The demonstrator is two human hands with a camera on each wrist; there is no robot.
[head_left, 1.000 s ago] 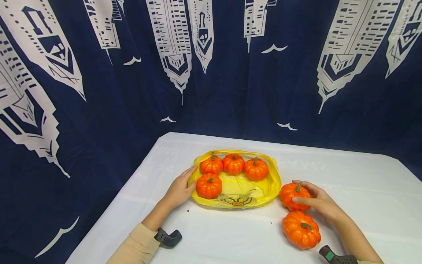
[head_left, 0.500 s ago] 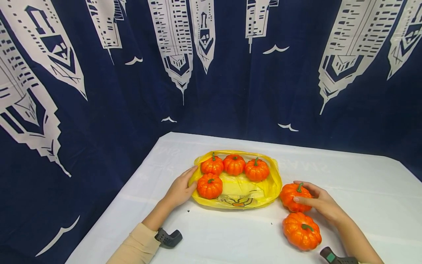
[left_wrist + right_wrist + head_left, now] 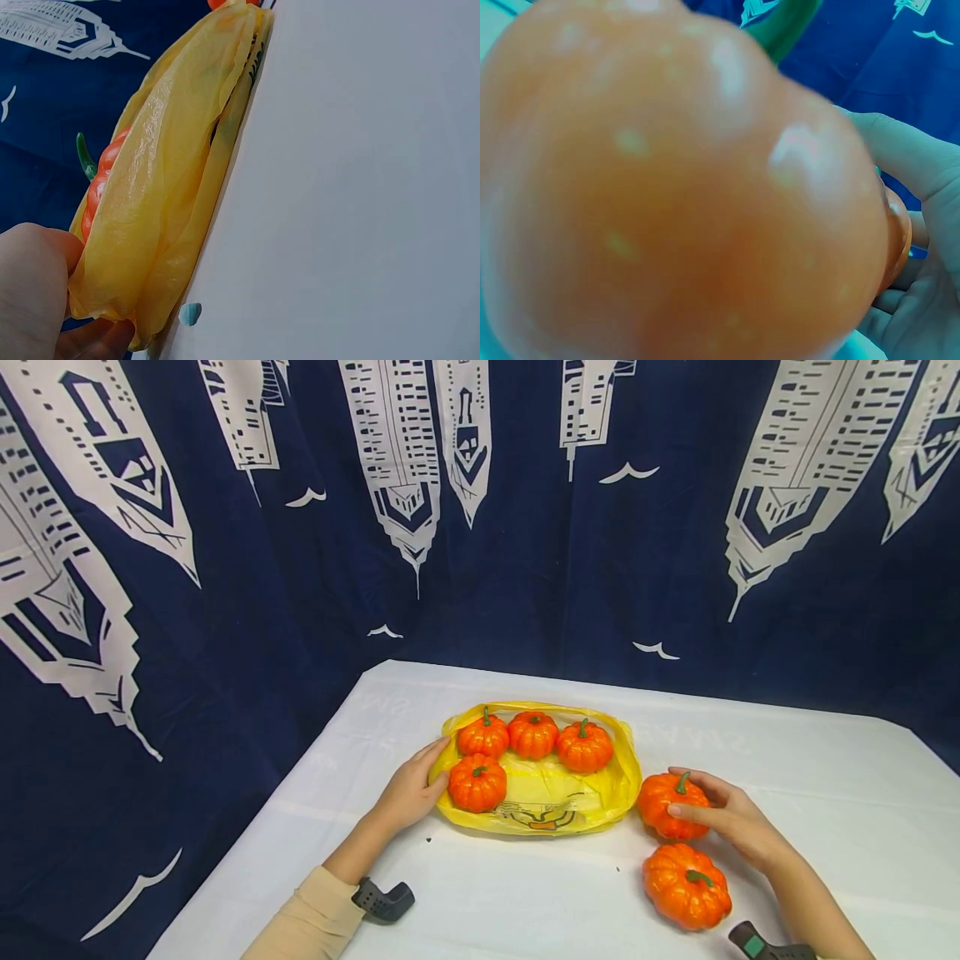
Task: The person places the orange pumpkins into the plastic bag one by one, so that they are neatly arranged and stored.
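A yellow plastic bag (image 3: 622, 777) lies spread on the table with its mouth facing up. Inside it are several small orange pumpkins with green stems, among them a front-left pumpkin (image 3: 477, 783) and a back-right pumpkin (image 3: 584, 747). My left hand (image 3: 408, 787) pinches the bag's left rim, thumb inside and fingers outside in the left wrist view. Just right of the bag, my right hand (image 3: 733, 820) grips an orange pumpkin (image 3: 660, 806) from its right side. Another pumpkin (image 3: 684, 889) stands on the table in front of it and fills much of the right wrist view.
A white cloth covers the table (image 3: 525, 893), and a dark blue curtain (image 3: 517, 602) with white building prints hangs behind and to the left. Each wrist wears a dark strap mount, such as the left mount (image 3: 384, 902). Small dark specks lie on the cloth.
The pumpkin in my right hand has risen very slightly over the last half second. My left hand, the bag and the other pumpkins have stayed in place.
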